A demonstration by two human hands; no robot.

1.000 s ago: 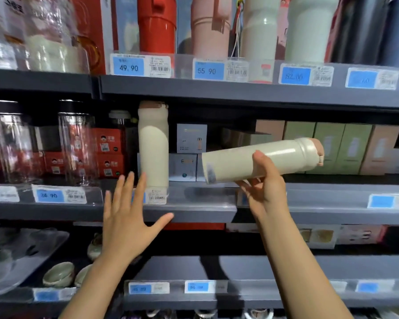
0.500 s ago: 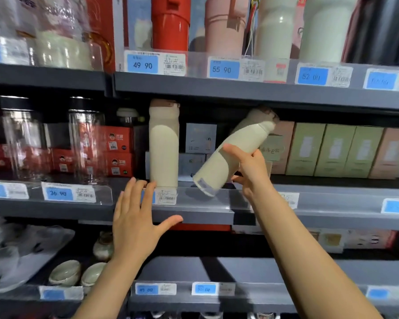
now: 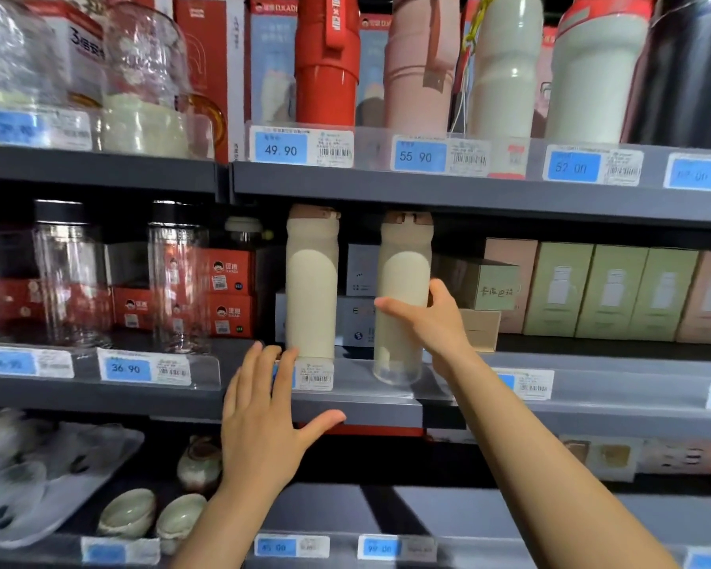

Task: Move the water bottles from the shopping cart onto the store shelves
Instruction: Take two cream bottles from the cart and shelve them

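2 bare forearms rise into view, one from 6 o'clock and one from 5 o'clock, with no sleeve, watch, band or glove on either. The left hand (image 3: 259, 420) and the right hand (image 3: 432, 318) carry no rings. Fingernails are short and unpainted where they show. Nothing else of the person is visible.

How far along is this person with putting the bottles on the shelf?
One cream bottle already stands upright on the middle shelf. A second cream bottle is upright beside it, apart, gripped by the right hand, its base at the shelf's front edge. The left hand is open at the shelf's edge. Letting go is left. The cart is out of view, so any remaining bottles cannot be counted.
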